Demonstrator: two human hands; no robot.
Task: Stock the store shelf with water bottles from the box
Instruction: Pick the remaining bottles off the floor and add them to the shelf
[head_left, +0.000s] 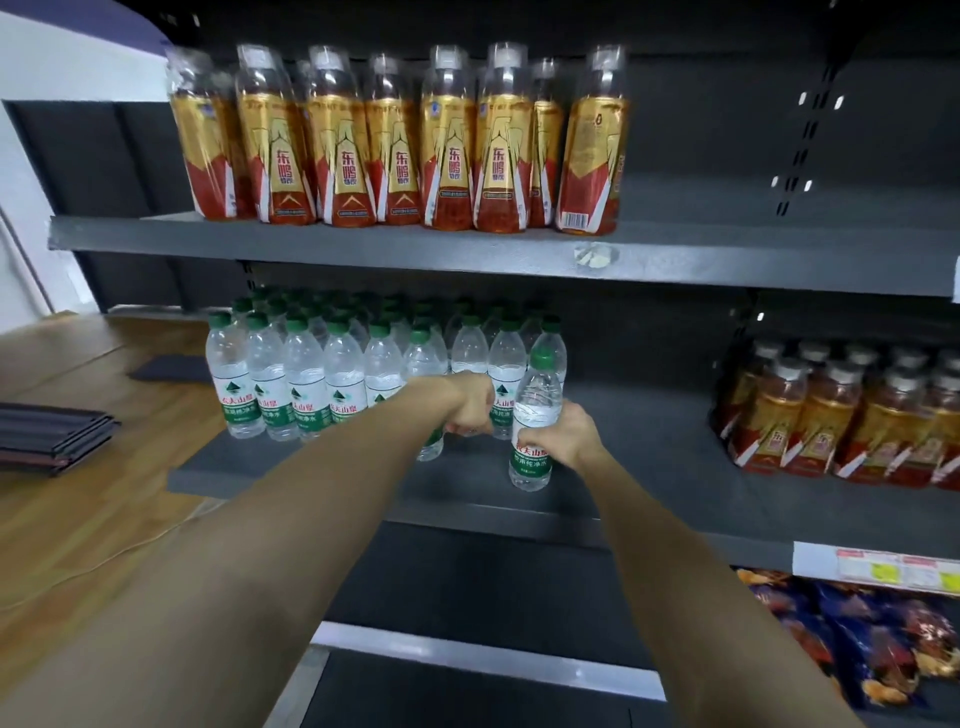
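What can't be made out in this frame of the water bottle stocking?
- Head view: the box is nowhere in frame.
- The bottle under the left hand is mostly covered by that hand; only its base shows.
- The right hand fingers wrap behind its water bottle, out of sight.
- Rear water bottle rows are dark under the upper shelf; uncountable.
- Price tags are too small to read.

- Gold-and-red drink bottles line the upper shelf, upright, one turned barcode out.
- More of the same bottles, shrink-wrapped, sit to the right, a level down.
- Snack bags below them, under yellow price tags.
- Dark flat panels stacked on the wood floor, left.
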